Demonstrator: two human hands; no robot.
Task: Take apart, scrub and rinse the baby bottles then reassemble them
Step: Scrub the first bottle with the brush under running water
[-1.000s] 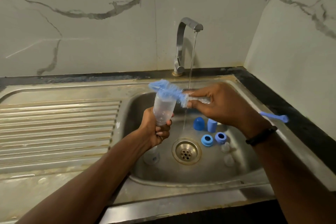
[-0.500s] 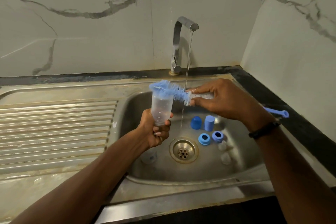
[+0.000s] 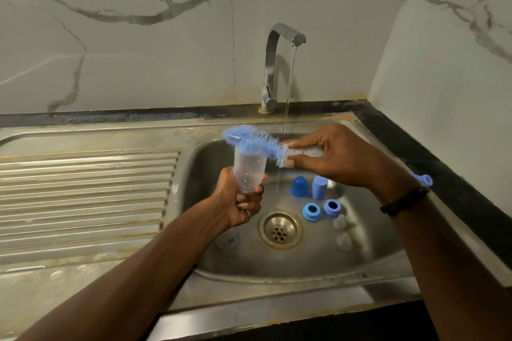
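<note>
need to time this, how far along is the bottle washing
Done: both bottles are apart; caps, rings and clear teats lie in the sink. In hand: left hand grips a bottle, right hand holds the brush across its mouth, tap running. Left: the second bottle, small parts, reassembly.

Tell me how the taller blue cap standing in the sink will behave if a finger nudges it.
The taller blue cap looks like thin hollow plastic, so probably light. It stands upright on a wet, sloped sink floor, so a nudge would likely slide or tip it. Once down, its round shape might roll toward the drain.
</note>
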